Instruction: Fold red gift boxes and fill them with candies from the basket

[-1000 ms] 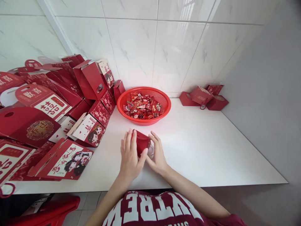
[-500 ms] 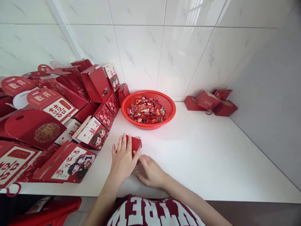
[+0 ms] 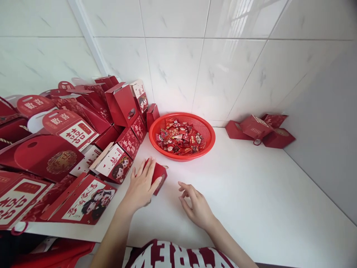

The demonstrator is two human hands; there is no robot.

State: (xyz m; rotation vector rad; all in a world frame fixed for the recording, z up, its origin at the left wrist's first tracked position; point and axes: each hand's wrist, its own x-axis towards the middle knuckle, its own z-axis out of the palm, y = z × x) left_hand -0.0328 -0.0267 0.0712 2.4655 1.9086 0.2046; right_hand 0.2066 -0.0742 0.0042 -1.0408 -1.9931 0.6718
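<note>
A small red box (image 3: 159,175) lies on the white table in front of the basket. My left hand (image 3: 141,185) rests over its left part, fingers spread along it and thumb against its near side. To the right, my right hand (image 3: 196,205) is just above the table, apart from the box, its fingers loosely curved with a gap to the thumb and nothing between them. Behind the box stands a red plastic basket (image 3: 209,138) holding many wrapped red candies (image 3: 178,137).
Many red and white gift boxes (image 3: 63,160) crowd the left side of the table (image 3: 237,186). Several closed red boxes (image 3: 255,126) sit at the back right by the grey panel. A tiled wall (image 3: 173,67) rises behind.
My right hand has moved away from the box to the right, and its fingers have loosened. My left hand stays on the box. The view has shifted slightly.
</note>
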